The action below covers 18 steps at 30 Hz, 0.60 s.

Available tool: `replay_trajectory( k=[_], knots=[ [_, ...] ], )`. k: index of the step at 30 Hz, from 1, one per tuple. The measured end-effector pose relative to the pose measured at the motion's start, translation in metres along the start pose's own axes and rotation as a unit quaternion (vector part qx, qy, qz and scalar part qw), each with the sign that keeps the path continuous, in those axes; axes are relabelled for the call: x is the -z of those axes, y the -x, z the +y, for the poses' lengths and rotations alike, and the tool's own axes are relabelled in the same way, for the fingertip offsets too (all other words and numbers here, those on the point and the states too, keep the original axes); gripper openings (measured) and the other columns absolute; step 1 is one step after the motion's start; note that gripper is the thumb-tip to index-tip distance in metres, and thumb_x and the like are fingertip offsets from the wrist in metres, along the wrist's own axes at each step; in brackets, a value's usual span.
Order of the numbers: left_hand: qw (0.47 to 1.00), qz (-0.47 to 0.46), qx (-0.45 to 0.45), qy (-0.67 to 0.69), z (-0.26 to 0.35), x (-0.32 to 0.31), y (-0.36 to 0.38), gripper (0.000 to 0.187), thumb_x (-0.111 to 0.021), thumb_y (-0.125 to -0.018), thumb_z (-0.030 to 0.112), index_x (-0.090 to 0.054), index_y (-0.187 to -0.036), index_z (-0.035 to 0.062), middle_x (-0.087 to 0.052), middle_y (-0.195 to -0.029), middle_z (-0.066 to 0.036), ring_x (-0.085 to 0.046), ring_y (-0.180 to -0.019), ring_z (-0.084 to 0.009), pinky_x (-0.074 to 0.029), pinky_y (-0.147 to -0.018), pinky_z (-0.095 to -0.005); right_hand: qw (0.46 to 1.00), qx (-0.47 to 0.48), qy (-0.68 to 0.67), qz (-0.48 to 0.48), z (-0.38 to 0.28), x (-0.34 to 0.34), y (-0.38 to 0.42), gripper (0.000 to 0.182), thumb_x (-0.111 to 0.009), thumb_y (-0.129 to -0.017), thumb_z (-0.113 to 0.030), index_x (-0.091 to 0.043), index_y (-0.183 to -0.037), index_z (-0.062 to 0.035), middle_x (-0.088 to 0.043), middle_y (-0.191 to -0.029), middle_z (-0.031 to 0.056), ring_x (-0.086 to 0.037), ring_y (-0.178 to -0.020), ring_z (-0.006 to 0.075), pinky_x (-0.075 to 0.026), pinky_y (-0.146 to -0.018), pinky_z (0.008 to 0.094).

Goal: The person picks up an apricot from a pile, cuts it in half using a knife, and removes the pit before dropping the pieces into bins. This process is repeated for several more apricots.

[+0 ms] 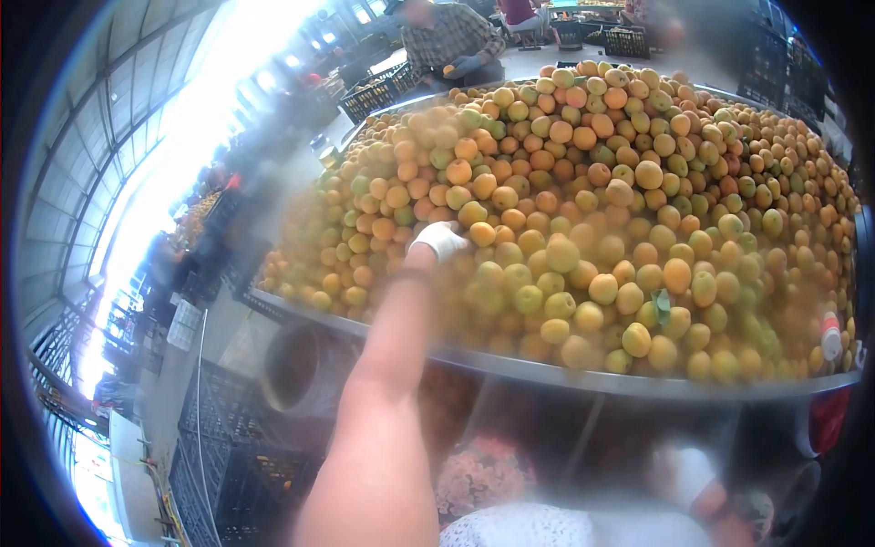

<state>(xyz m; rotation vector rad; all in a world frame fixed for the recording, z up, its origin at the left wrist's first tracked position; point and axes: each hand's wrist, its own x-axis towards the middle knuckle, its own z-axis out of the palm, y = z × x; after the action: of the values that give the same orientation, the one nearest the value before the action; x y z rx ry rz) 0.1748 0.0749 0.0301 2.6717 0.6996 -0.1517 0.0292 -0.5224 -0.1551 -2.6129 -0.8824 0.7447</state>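
A large heap of apricots, yellow-orange with some greenish ones, fills a wide metal-rimmed table. Reaching over the near rim, my left hand in a white glove is down among the fruit, left of the middle. Its fingers lie beside a yellow apricot and are partly hidden, so whether they grip it cannot be made out. Low by my body, below the table rim, is my right hand, also gloved in white. Blur covers its fingers, and nothing held by it can be made out.
A bucket stands under the rim at left, beside dark plastic crates. A white-and-red bottle lies at the right edge of the heap. Across the table, a gloved co-worker holds fruit near a black crate.
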Motion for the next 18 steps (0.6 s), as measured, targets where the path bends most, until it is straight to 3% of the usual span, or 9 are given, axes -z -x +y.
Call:
replay_trajectory(
  k=[4,7,11,13,14,15,17,18],
  knots=[
    [0.998,-0.002,-0.009,0.069,0.001,0.003,0.010,0.058,-0.072,-0.074,0.040,-0.063,-0.120,0.0066,-0.066,-0.120,-0.015,-0.061,-0.112,-0.0295,-0.047,-0.095,-0.0346,0.999,0.022,0.034,0.022,-0.009,0.014,0.003,0.040,-0.075,-0.079,-0.043,-0.065,-0.093,-0.0074,-0.069,-0.078,0.0158,-0.067,-0.075,0.0358,-0.054,-0.069,0.0406],
    [0.995,0.044,-0.038,0.080,-0.005,-0.002,0.010,0.056,-0.073,-0.073,0.038,-0.061,-0.117,0.0053,-0.066,-0.116,-0.017,-0.062,-0.110,-0.0309,-0.047,-0.093,-0.0356,1.000,0.017,0.010,0.020,0.014,-0.016,-0.005,0.040,-0.075,-0.079,-0.042,-0.065,-0.095,-0.0074,-0.069,-0.079,0.0160,-0.067,-0.074,0.0359,-0.055,-0.069,0.0406],
    [0.992,0.109,-0.063,0.017,-0.003,-0.008,0.011,0.055,-0.072,-0.073,0.039,-0.061,-0.116,0.0058,-0.067,-0.112,-0.018,-0.063,-0.106,-0.0338,-0.049,-0.091,-0.0381,0.999,-0.013,0.041,-0.016,-0.040,0.044,-0.001,0.040,-0.072,-0.081,-0.043,-0.065,-0.097,-0.0074,-0.069,-0.082,0.0154,-0.067,-0.077,0.0353,-0.054,-0.070,0.0399],
    [0.983,0.124,-0.137,0.013,-0.023,-0.017,-0.008,0.051,-0.069,-0.075,0.042,-0.062,-0.112,0.0075,-0.068,-0.110,-0.020,-0.064,-0.104,-0.0371,-0.050,-0.090,-0.0415,0.998,0.021,0.036,-0.044,-0.040,0.040,-0.001,0.038,-0.068,-0.084,-0.043,-0.065,-0.097,-0.0078,-0.068,-0.085,0.0145,-0.066,-0.081,0.0338,-0.054,-0.072,0.0381],
    [0.985,0.111,-0.129,-0.005,-0.028,-0.021,-0.009,0.050,-0.068,-0.076,0.043,-0.063,-0.112,0.0087,-0.068,-0.110,-0.021,-0.064,-0.103,-0.0384,-0.050,-0.089,-0.0428,0.958,0.041,-0.282,0.022,-0.023,0.030,0.003,0.035,-0.064,-0.087,-0.042,-0.065,-0.095,-0.0084,-0.068,-0.089,0.0147,-0.066,-0.084,0.0316,-0.054,-0.074,0.0363],
    [0.987,0.097,-0.125,-0.026,-0.023,-0.016,-0.002,0.049,-0.066,-0.077,0.045,-0.064,-0.112,0.0098,-0.068,-0.110,-0.021,-0.064,-0.102,-0.0396,-0.050,-0.089,-0.0440,0.999,-0.013,-0.014,-0.038,-0.056,0.058,0.004,0.032,-0.065,-0.086,-0.040,-0.065,-0.091,-0.0086,-0.068,-0.084,0.0147,-0.066,-0.079,0.0320,-0.055,-0.070,0.0382],
    [0.988,0.108,-0.107,-0.040,-0.017,-0.016,0.005,0.051,-0.066,-0.077,0.047,-0.065,-0.113,0.0106,-0.067,-0.112,-0.020,-0.063,-0.104,-0.0390,-0.050,-0.089,-0.0452,0.995,0.046,-0.082,0.025,-0.033,0.029,0.001,0.032,-0.067,-0.085,-0.040,-0.064,-0.088,-0.0086,-0.067,-0.077,0.0145,-0.067,-0.072,0.0339,-0.054,-0.065,0.0414],
    [0.984,0.137,-0.098,-0.060,-0.017,-0.018,0.006,0.051,-0.067,-0.077,0.047,-0.066,-0.113,0.0108,-0.068,-0.111,-0.019,-0.063,-0.105,-0.0378,-0.050,-0.089,-0.0452,0.995,0.031,-0.086,0.030,-0.038,0.035,0.008,0.032,-0.067,-0.085,-0.040,-0.064,-0.088,-0.0086,-0.067,-0.077,0.0145,-0.067,-0.072,0.0339,-0.054,-0.065,0.0414]
  ],
)
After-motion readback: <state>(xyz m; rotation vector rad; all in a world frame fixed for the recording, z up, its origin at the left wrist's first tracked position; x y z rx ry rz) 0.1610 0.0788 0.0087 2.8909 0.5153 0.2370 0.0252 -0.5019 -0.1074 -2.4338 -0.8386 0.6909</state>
